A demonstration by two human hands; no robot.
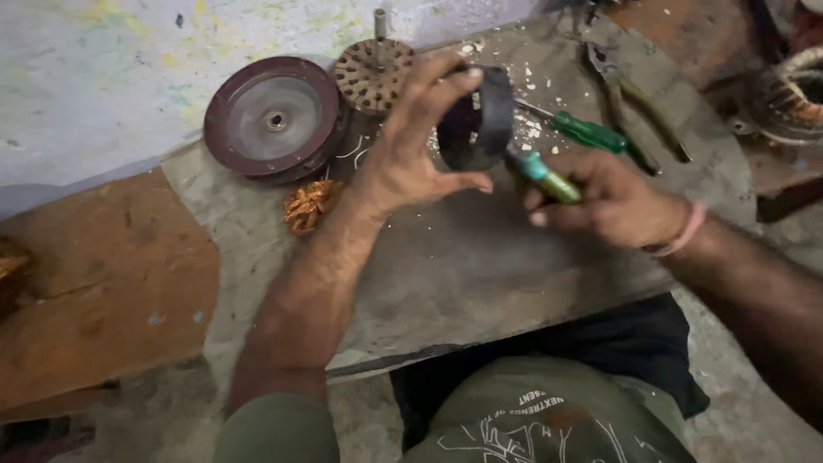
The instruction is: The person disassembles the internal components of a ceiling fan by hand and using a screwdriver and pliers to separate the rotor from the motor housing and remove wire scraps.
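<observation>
Grey workboard point(446, 274) | my left hand point(411, 154) pinches black stator ring point(480, 120) upright above it, bore facing me | right hand point(613, 201) fisted on teal-handled tool point(544, 176), axis up-left, tip hidden behind ring

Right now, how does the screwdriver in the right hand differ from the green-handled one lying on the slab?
The held screwdriver has a teal and yellow-green handle; the lying screwdriver has a plain dark green one. The first is gripped in the right hand, its tip hidden at the dark ring that the left hand holds up; the second rests untouched on the slab with its shaft showing. Both have translucent plastic handles and point up-left.
</observation>
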